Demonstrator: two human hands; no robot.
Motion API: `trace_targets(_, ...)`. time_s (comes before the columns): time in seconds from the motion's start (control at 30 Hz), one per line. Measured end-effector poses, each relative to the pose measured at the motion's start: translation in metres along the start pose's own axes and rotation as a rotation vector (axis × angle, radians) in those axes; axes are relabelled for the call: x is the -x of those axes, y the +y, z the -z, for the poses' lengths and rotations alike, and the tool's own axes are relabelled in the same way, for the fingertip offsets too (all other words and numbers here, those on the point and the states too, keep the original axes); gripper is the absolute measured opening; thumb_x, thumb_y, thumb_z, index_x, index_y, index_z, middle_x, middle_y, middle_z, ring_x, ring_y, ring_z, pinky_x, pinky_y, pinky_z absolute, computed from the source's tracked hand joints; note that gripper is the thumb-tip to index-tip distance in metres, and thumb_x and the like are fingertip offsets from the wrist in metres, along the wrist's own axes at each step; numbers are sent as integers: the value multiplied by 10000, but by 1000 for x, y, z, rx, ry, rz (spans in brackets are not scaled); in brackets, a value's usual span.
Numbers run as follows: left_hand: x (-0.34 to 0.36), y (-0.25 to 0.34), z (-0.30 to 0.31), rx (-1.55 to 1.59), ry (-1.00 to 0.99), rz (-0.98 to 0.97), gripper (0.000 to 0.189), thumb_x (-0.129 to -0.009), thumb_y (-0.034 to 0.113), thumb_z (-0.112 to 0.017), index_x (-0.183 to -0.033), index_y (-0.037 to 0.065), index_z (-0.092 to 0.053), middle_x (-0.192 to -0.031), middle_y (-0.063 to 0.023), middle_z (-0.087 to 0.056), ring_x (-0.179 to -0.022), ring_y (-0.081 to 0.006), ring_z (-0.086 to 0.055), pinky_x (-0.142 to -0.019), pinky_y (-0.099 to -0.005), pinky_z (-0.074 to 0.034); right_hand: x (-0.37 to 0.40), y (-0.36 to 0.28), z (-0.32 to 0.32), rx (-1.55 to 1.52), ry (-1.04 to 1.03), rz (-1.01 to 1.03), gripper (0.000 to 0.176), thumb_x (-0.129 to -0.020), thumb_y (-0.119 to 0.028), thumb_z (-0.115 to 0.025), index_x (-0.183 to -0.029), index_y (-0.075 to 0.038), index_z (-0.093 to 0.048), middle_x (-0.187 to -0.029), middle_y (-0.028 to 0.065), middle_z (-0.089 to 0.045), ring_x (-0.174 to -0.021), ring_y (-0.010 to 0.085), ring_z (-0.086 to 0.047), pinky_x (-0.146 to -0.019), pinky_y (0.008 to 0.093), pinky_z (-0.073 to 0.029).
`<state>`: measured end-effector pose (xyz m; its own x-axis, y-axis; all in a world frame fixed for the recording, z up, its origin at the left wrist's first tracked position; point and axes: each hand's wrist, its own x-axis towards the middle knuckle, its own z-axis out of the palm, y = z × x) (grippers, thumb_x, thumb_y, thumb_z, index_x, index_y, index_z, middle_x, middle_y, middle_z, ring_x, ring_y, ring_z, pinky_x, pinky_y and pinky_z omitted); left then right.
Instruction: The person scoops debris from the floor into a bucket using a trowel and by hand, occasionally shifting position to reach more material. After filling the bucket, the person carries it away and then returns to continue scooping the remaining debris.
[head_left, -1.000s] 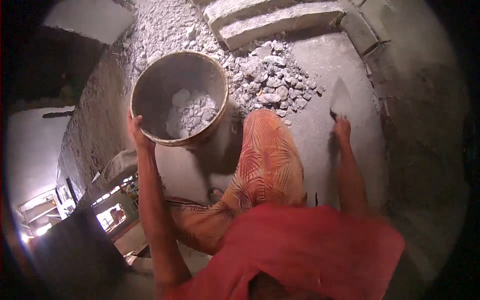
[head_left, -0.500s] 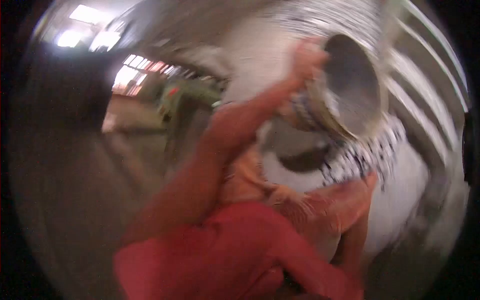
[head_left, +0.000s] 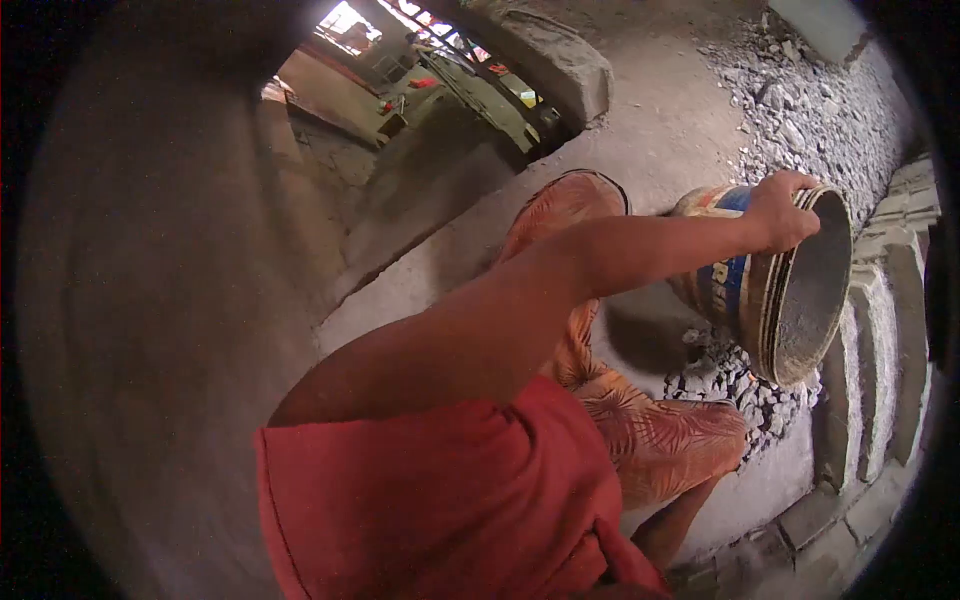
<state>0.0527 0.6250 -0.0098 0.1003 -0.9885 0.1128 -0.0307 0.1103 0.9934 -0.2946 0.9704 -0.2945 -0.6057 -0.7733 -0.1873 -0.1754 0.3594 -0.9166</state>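
My left hand (head_left: 783, 212) grips the rim of a worn plastic bucket (head_left: 722, 295) with blue and orange markings. The bucket is tipped on its side, mouth facing right, its inside coated in grey dust. Just beneath it, broken grey stones (head_left: 765, 415) lie on the floor by my bent knee (head_left: 690, 435). My right forearm (head_left: 680, 520) reaches down behind that knee; the right hand and its fingers are hidden by the leg, so what it touches does not show.
A larger heap of grey rubble (head_left: 800, 130) spreads at the upper right. Pale concrete slabs (head_left: 880, 350) stand in a row along the right side. A thick concrete block (head_left: 560, 65) lies at the top. A lower area with a bench-like structure (head_left: 480, 95) drops off beyond the floor edge.
The view has swung round and become sharp. The bucket and my left hand now appear farther right and lower in the view, the bucket still held by its rim.
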Motion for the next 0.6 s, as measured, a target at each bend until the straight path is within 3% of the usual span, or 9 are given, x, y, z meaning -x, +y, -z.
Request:
trace_targets(0.1,-6,-17,-9,-86,52,-65,492,-593,252,-650,-1044,55,-659,-1008,-192,-647,-952,-303,-623,-863,-359,-480,-4,-23,27,-81,-13,-43,312,-898,-264,-446,-823,14,-565,-694,64,-540,-660,217,-494,-618,382,-409)
trace_targets(0.17,-4,-15,-12,-44,34,-50,474,-600,247,-647,-1025,38,-660,-1003,-198,-648,-949,-303,-626,-860,-356,-484,-7,-43,53,-60,-29,-67,316,-903,-270,-445,-820,11,-560,-684,48,-531,-652,203,-486,-616,381,-406)
trace_targets(0.27,-1,-15,-15,-46,27,-37,505,-600,270,-657,-1049,41,-648,-1019,-201,-635,-991,-310,-605,-883,-365,-472,-30,-53,109,296,-84,-125,317,-921,-293,-438,-803,-11,-522,-653,25,-484,-599,174,-440,-560,368,-377)
trace_targets(0.33,-4,-23,-14,-78,6,-37,555,-592,298,-669,-1092,61,-635,-1040,-199,-621,-1036,-317,-582,-910,-376,-456,-36,-79,126,622,-99,38,312,-929,-288,-439,-817,-6,-516,-651,17,-485,-588,158,-435,-538,356,-371)
trace_targets(0.4,-4,-31,-20,-154,57,7,563,-620,294,-664,-1129,60,-610,-1096,-197,-611,-1041,-325,-585,-919,-389,-459,-27,-151,97,729,-153,162,318,-939,-284,-405,-912,4,-536,-754,97,-528,-681,237,-482,-618,389,-395)
trace_targets(0.53,7,-18,-4,63,-196,16,501,-715,204,-673,-1164,0,-584,-846,-104,-617,-791,-195,-584,-715,-335,-483,19,-305,19,713,-87,468,411,-958,-277,-336,-1102,24,-576,-961,258,-613,-869,397,-575,-778,456,-442)
trace_targets(0.57,4,-19,-1,137,-254,53,486,-738,181,-675,-1173,-15,-577,-783,-80,-619,-728,-162,-583,-664,-321,-489,10,-312,22,815,-155,169,393,-955,-296,-382,-1107,12,-572,-957,273,-611,-900,410,-590,-782,469,-443)
trace_targets(0.6,4,-10,0,114,-241,-5,519,-736,164,-678,-1179,-78,-557,-844,-71,-610,-728,-134,-564,-686,-267,-477,15,-326,4,967,-78,226,387,-947,-332,-444,-1088,7,-564,-938,273,-610,-887,429,-587,-774,488,-440)
